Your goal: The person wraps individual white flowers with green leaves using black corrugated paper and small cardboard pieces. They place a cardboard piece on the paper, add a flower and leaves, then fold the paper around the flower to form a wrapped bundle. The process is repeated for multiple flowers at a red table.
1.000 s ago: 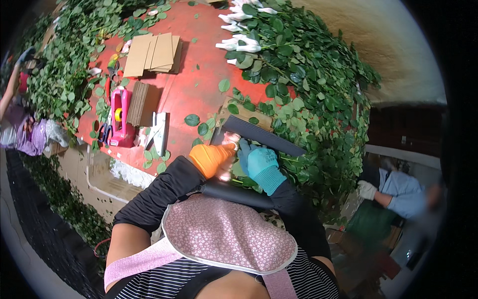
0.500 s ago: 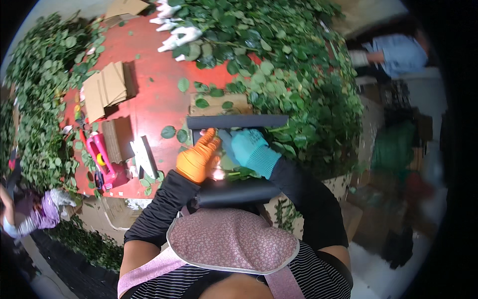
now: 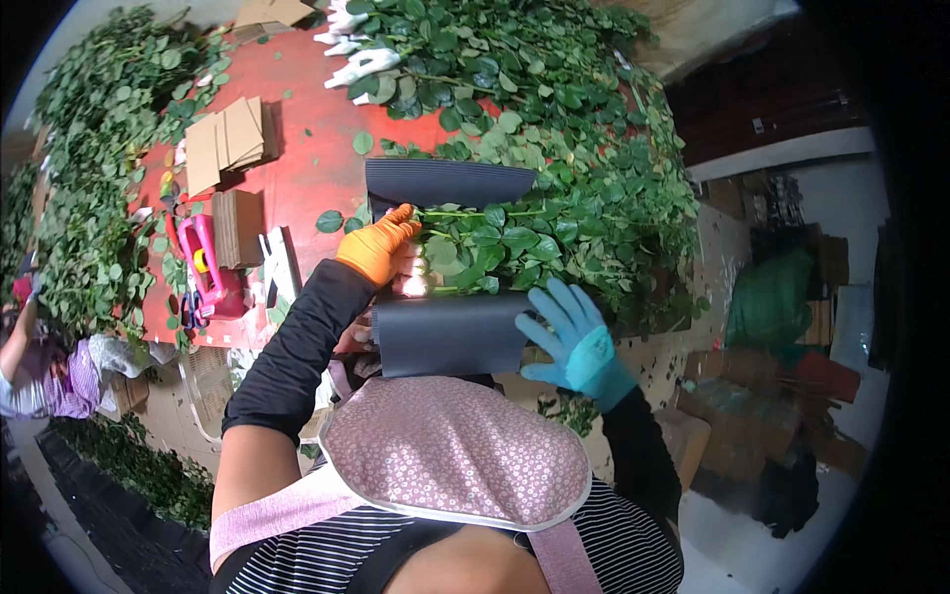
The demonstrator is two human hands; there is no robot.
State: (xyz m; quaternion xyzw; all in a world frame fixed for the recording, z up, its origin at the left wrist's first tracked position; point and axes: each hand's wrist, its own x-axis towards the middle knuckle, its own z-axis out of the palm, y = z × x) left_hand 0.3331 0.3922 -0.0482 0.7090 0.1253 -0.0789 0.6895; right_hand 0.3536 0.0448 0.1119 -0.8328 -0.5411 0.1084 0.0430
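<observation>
A bunch of roses lies on a black corrugated sheet (image 3: 450, 337), its pale pink blooms (image 3: 413, 281) to the left and its leafy green stems (image 3: 505, 243) to the right. The sheet's far side stands up as a ribbed flap (image 3: 450, 180); its near side curves toward me. In an orange glove, my left hand (image 3: 378, 247) is closed over the bloom end, its fingertips on the far side. My right hand (image 3: 574, 342), gloved in teal, is spread wide at the right end of the near flap and holds nothing. The left thumb is hidden.
Heaped leafy stems (image 3: 554, 69) cover the red table's (image 3: 307, 129) far right, more greenery (image 3: 99, 129) its left. Cardboard pieces (image 3: 228, 144), a pink tape dispenser (image 3: 210, 267) and scissors (image 3: 193, 309) lie left. A person's sleeve (image 3: 40, 381) shows at far left.
My right hand has left the bunch, moving right and nearer to me, fingers now spread. My left hand stays at the blooms. The sheet and table sit higher in view.
</observation>
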